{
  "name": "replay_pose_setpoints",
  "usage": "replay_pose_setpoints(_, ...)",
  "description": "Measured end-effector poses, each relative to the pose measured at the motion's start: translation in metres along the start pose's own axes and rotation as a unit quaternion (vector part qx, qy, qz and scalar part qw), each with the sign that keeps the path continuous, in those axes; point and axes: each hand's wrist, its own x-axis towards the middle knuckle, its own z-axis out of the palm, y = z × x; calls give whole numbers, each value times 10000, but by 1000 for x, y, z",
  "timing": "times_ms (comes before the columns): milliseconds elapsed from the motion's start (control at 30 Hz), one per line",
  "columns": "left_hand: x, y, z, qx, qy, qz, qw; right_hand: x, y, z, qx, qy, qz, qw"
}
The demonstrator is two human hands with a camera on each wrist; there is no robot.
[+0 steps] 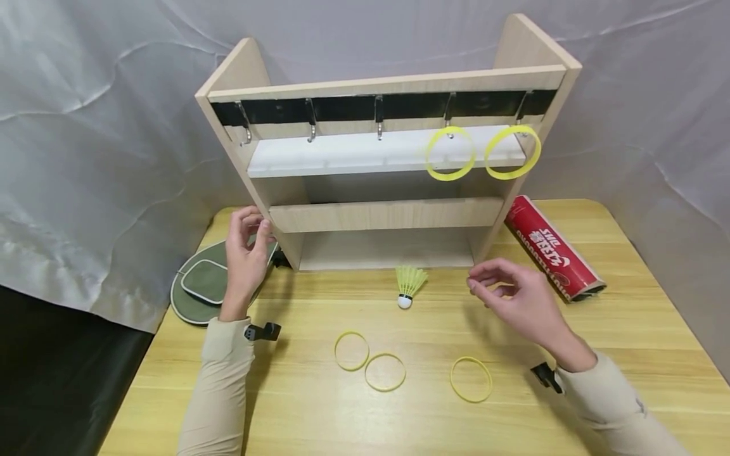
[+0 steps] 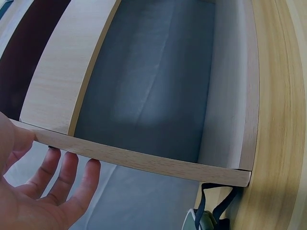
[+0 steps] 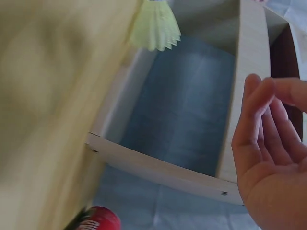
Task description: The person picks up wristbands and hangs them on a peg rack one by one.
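In the head view my left hand grips the left side panel of a wooden shelf rack. The left wrist view shows the thumb and fingers at that panel's edge. My right hand hovers above the table at the rack's right front, its fingers loosely bent and nothing visible in them. Two yellow rings hang from the rack's hooks on the right, one ring beside the outer ring. Three more lie on the table: a left ring, a middle ring and a right ring.
A yellow shuttlecock with a white tip lies before the rack. To the right rests a red cylindrical package with white lettering. A flat green pouch with pale piping is at the left. Grey cloth hangs behind.
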Motion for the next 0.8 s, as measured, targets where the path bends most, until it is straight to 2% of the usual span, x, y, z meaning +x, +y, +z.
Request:
replay_pose_setpoints(167, -1, 1, -1, 24, -6, -112, 9999, -8, 5, 6, -159, -546, -11, 9984)
replay_pose_setpoints(333, 0, 1, -1, 69, -46, -125, 9999, -16, 9, 11, -154, -1243, -25, 9921)
replay_pose_setpoints(567, 0, 2, -1, 164, -69, -84, 9998, -23, 16, 7, -296, -2113, -62, 9770)
replay_pose_setpoints(800, 0, 1, -1, 153, -66, -106, 9998, -30, 22, 1, -94, -2821, 371, 9586)
